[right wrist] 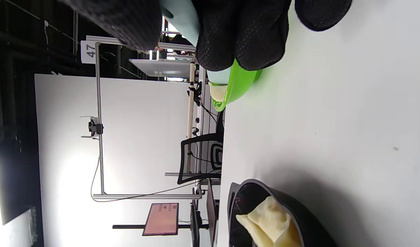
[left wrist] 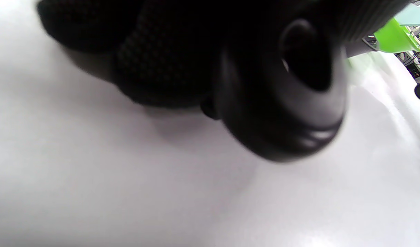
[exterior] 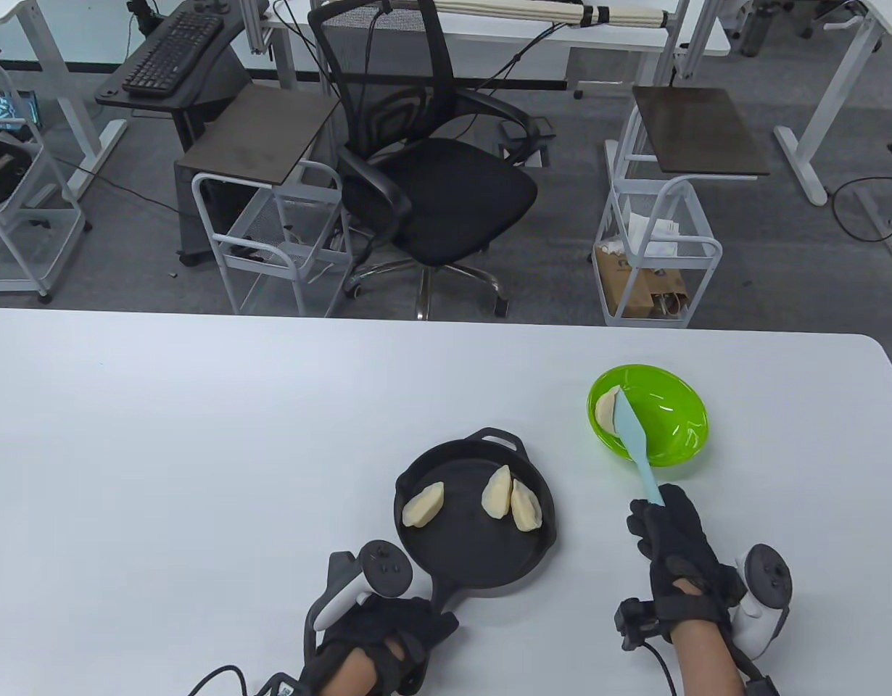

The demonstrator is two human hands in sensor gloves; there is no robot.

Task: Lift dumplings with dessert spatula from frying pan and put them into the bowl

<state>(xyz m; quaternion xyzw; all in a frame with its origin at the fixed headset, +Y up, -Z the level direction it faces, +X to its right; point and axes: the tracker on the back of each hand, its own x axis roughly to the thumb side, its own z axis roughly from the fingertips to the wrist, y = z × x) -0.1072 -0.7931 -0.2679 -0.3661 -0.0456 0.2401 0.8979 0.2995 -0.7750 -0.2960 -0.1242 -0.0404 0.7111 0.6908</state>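
Three dumplings (exterior: 508,499) show in table view, one in right wrist view.

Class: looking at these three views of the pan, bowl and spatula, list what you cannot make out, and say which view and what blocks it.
- Left wrist view: pan handle blurred; the left hand fills the frame, its grip unclear.
- Table view: spatula blade covers part of the bowl's dumpling; whether it has left the blade is unclear.
- Right wrist view: right hand's fingers hide most of the bowl; pan cut by the bottom edge.
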